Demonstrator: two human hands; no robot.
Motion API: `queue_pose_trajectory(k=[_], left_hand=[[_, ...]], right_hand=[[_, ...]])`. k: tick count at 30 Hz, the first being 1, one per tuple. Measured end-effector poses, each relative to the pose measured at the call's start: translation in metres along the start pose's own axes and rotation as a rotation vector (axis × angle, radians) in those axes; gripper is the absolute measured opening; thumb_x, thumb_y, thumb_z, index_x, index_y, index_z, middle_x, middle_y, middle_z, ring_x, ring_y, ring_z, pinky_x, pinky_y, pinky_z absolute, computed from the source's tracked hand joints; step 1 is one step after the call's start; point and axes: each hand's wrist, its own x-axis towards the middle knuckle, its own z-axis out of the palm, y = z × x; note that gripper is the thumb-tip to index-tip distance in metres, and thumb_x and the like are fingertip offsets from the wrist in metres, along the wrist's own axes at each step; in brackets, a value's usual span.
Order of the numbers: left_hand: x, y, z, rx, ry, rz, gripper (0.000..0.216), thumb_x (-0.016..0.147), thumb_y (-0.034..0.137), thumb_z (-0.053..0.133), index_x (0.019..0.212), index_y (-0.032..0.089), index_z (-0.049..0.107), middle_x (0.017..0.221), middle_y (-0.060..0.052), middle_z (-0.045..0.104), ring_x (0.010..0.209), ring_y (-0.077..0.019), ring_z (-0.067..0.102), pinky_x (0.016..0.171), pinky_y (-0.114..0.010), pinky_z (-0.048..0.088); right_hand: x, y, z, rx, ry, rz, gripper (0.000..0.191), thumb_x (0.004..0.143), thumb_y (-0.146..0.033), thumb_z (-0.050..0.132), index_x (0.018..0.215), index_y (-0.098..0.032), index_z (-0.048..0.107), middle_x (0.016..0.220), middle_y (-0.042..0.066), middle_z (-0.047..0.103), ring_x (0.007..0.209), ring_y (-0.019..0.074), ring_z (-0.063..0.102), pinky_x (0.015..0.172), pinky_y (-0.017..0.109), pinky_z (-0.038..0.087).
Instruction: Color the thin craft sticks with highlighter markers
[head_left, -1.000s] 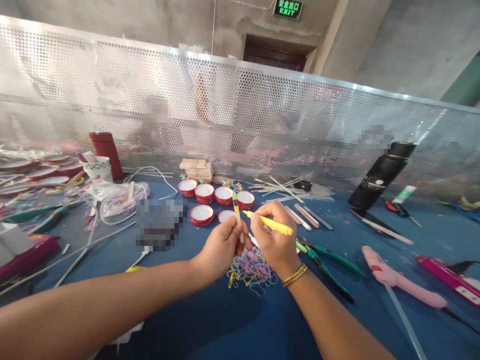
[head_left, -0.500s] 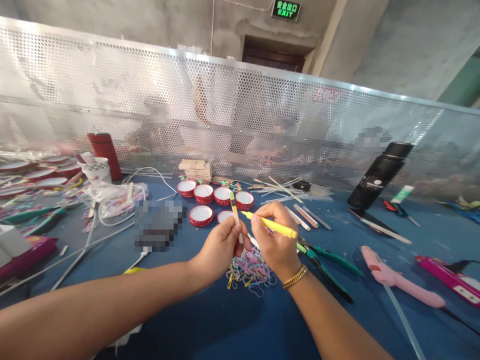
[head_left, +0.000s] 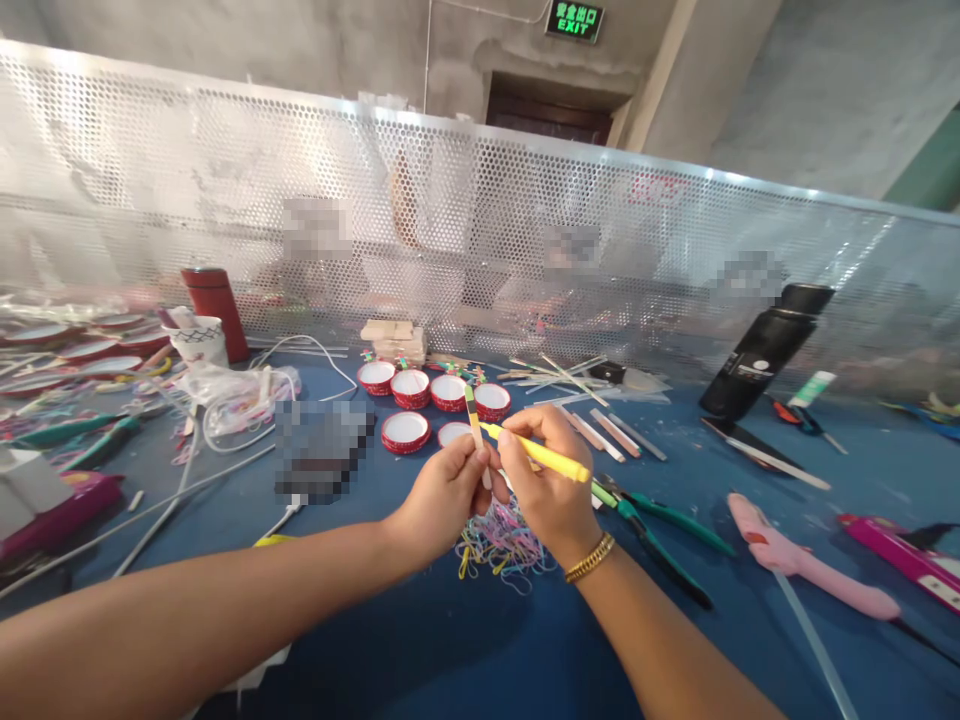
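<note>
Pinched upright in my left hand [head_left: 439, 500] is a small flat craft stick [head_left: 477, 436] with green, dark and yellow bands toward its top. My right hand [head_left: 547, 500], a gold bracelet on its wrist, grips a yellow marker [head_left: 556, 460] like a pen. The marker's tip meets the right edge of the stick at the yellow band, as far as I can see. Below both hands lies a tangle of pastel cords [head_left: 504, 545]. Small red-rimmed white discs [head_left: 406, 430] sit in stacks behind the stick.
Green-handled pliers [head_left: 660, 540] and a pink glue gun [head_left: 795, 560] lie to the right. A black bottle [head_left: 765, 350] stands behind them. On the left are a blurred-out device [head_left: 322, 450], cables, a cup [head_left: 201, 342] and a red flask [head_left: 217, 312]. A perforated metal screen [head_left: 435, 220] closes off the back.
The marker tip has come in from slightly right of the stick to its edge. The stick leans a little more to the left. My view has shifted slightly.
</note>
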Motion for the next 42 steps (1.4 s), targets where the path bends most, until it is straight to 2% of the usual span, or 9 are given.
queue_pose_trajectory(k=[4, 10, 16, 23, 27, 31, 34, 38, 42], left_hand=[[-0.002, 0.003, 0.000, -0.055, -0.030, -0.102, 0.032, 0.089, 0.050, 0.059, 0.084, 0.019, 0.052, 0.060, 0.000, 0.065, 0.042, -0.0084, 0.041, 0.046, -0.023, 0.026], [-0.006, 0.007, 0.001, -0.127, -0.035, -0.173, 0.023, 0.090, 0.041, 0.056, 0.081, 0.020, 0.051, 0.057, -0.001, 0.066, 0.040, -0.0084, 0.040, 0.046, -0.022, 0.025], [-0.007, 0.012, 0.002, -0.157, -0.050, -0.211, 0.020, 0.089, 0.039, 0.054, 0.082, 0.020, 0.051, 0.052, -0.002, 0.066, 0.038, -0.0089, 0.040, 0.045, -0.022, 0.023], [-0.005, 0.008, 0.001, -0.077, 0.030, -0.243, 0.023, 0.091, 0.044, 0.054, 0.087, 0.021, 0.050, 0.052, 0.000, 0.065, 0.036, -0.0080, 0.038, 0.043, -0.020, 0.024], [-0.003, 0.007, 0.001, -0.056, 0.032, -0.239, 0.029, 0.091, 0.049, 0.059, 0.090, 0.021, 0.051, 0.065, -0.002, 0.070, 0.044, -0.0083, 0.050, 0.044, -0.018, 0.029], [0.000, 0.009, -0.001, -0.066, 0.047, -0.252, 0.025, 0.091, 0.043, 0.060, 0.095, 0.019, 0.053, 0.076, -0.006, 0.075, 0.055, -0.0104, 0.061, 0.049, -0.018, 0.038], [0.003, 0.012, -0.002, -0.062, 0.066, -0.277, 0.024, 0.091, 0.040, 0.063, 0.095, 0.018, 0.055, 0.079, -0.007, 0.076, 0.058, -0.0114, 0.064, 0.052, -0.019, 0.041], [0.004, 0.014, -0.002, -0.043, 0.050, -0.291, 0.027, 0.088, 0.043, 0.066, 0.092, 0.017, 0.056, 0.079, -0.007, 0.076, 0.056, -0.0115, 0.064, 0.050, -0.019, 0.041], [0.005, 0.011, -0.003, -0.018, 0.013, -0.303, 0.032, 0.086, 0.046, 0.068, 0.093, 0.018, 0.055, 0.078, -0.006, 0.076, 0.056, -0.0118, 0.065, 0.048, -0.019, 0.041]], right_hand=[[0.001, 0.001, 0.000, 0.022, 0.023, 0.086, 0.014, 0.098, -0.031, 0.054, 0.096, -0.024, 0.066, 0.080, 0.000, 0.069, 0.072, 0.0156, 0.065, 0.069, 0.031, 0.052], [0.002, 0.007, 0.002, 0.089, 0.067, 0.151, 0.009, 0.091, -0.030, 0.062, 0.096, -0.023, 0.066, 0.089, 0.002, 0.072, 0.082, 0.0176, 0.068, 0.075, 0.033, 0.055], [0.000, 0.009, 0.005, 0.152, 0.084, 0.287, 0.015, 0.091, -0.036, 0.063, 0.092, -0.022, 0.062, 0.078, 0.001, 0.069, 0.070, 0.0161, 0.066, 0.066, 0.031, 0.054], [0.001, 0.011, 0.008, 0.249, 0.117, 0.369, 0.014, 0.090, -0.035, 0.063, 0.089, -0.022, 0.060, 0.069, -0.002, 0.065, 0.060, 0.0129, 0.061, 0.060, 0.027, 0.051], [0.003, 0.016, 0.009, 0.292, 0.127, 0.456, 0.016, 0.084, -0.035, 0.067, 0.088, -0.021, 0.062, 0.073, -0.001, 0.067, 0.064, 0.0133, 0.062, 0.063, 0.028, 0.051], [0.006, 0.018, 0.010, 0.402, 0.129, 0.541, 0.018, 0.080, -0.034, 0.069, 0.087, -0.020, 0.061, 0.070, -0.002, 0.067, 0.062, 0.0128, 0.062, 0.062, 0.027, 0.051], [0.007, 0.017, 0.010, 0.454, 0.107, 0.559, 0.024, 0.084, -0.041, 0.067, 0.080, -0.020, 0.058, 0.062, -0.003, 0.065, 0.054, 0.0113, 0.058, 0.056, 0.025, 0.049], [0.007, 0.019, 0.009, 0.368, 0.060, 0.521, 0.039, 0.088, -0.049, 0.064, 0.065, -0.021, 0.051, 0.053, -0.004, 0.058, 0.048, 0.0096, 0.051, 0.050, 0.022, 0.042], [0.005, 0.020, 0.008, 0.295, 0.041, 0.496, 0.032, 0.089, -0.046, 0.064, 0.071, -0.021, 0.054, 0.054, -0.005, 0.057, 0.049, 0.0106, 0.051, 0.051, 0.023, 0.042]])
